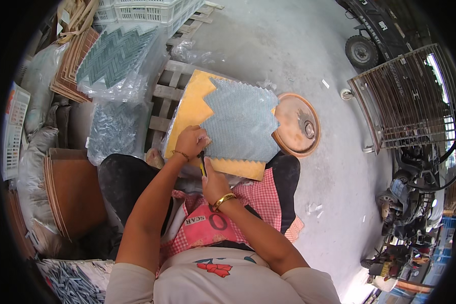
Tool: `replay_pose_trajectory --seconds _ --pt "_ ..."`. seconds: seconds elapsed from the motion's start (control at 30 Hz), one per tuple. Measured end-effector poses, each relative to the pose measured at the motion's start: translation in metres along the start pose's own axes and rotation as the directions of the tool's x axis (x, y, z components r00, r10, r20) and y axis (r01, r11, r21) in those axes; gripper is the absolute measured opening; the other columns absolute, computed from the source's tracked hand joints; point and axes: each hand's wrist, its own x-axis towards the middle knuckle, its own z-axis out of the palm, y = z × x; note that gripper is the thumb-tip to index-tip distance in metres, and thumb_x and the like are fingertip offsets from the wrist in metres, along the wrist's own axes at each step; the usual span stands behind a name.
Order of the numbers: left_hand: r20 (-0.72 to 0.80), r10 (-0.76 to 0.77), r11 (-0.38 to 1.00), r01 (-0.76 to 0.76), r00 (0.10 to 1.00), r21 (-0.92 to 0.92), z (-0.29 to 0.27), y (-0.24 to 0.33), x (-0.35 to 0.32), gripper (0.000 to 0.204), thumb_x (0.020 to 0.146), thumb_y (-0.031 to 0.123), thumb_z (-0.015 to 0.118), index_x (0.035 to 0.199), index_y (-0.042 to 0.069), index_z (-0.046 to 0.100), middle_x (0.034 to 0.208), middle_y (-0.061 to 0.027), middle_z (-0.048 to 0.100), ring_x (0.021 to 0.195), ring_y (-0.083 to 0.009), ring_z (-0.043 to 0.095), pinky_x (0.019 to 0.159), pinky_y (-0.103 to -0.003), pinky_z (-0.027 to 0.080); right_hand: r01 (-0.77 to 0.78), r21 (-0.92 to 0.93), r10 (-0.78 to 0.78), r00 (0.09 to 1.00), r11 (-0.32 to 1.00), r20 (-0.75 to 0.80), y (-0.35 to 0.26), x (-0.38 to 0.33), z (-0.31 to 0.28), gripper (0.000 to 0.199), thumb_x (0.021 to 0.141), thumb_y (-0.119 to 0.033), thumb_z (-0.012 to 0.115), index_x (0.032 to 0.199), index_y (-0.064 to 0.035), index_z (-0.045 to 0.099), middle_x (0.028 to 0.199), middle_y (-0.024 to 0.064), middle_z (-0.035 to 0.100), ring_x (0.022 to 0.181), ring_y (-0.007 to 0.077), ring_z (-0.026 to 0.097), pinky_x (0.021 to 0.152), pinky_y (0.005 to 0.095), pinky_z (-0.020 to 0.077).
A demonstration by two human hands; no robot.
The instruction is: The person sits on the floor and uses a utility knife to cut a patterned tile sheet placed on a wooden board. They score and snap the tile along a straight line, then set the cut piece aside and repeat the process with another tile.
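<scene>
A grey-blue mesh-backed mosaic sheet with zigzag edges lies flat on a yellow board in front of my knees. My left hand is at the sheet's left edge, fingers pinched together; what they hold there is hidden. Just below it, my right hand grips a yellow and black utility knife. The knife points away from me, its tip close to the sheet's lower left corner and my left fingers.
Left of the board are stacked herringbone tile sheets, a plastic-wrapped bundle of tile strips and brown boards. A wooden pallet lies beneath. On the right are a round rusty lid and a wire-sided cart.
</scene>
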Motion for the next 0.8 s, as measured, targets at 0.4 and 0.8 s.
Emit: replay_pose_trajectory --seconds 0.4,0.8 --pt "-0.016 -0.124 0.987 0.122 0.992 -0.109 0.000 0.000 0.001 0.014 0.070 0.014 0.063 0.066 0.004 0.053 0.068 -0.0118 0.052 0.071 -0.0328 0.051 0.063 -0.041 0.040 0.041 0.104 -0.047 0.997 0.994 0.061 0.000 -0.012 0.009 0.063 0.080 -0.012 0.052 0.136 -0.0108 0.023 0.071 0.0290 0.058 0.069 0.0454 0.057 0.067 0.0514 0.0448" --pt "0.038 -0.490 0.865 0.492 0.871 -0.099 -0.072 0.047 -0.023 0.013 0.069 0.004 0.053 0.080 0.007 0.060 0.062 -0.0086 0.052 0.053 -0.0166 0.048 0.053 -0.030 0.039 0.027 0.477 -0.036 0.999 0.878 0.010 0.052 -0.036 -0.068 0.058 0.083 -0.008 0.049 0.137 -0.0116 0.028 0.072 0.0090 0.060 0.058 0.0125 0.058 0.055 0.0260 0.0476"
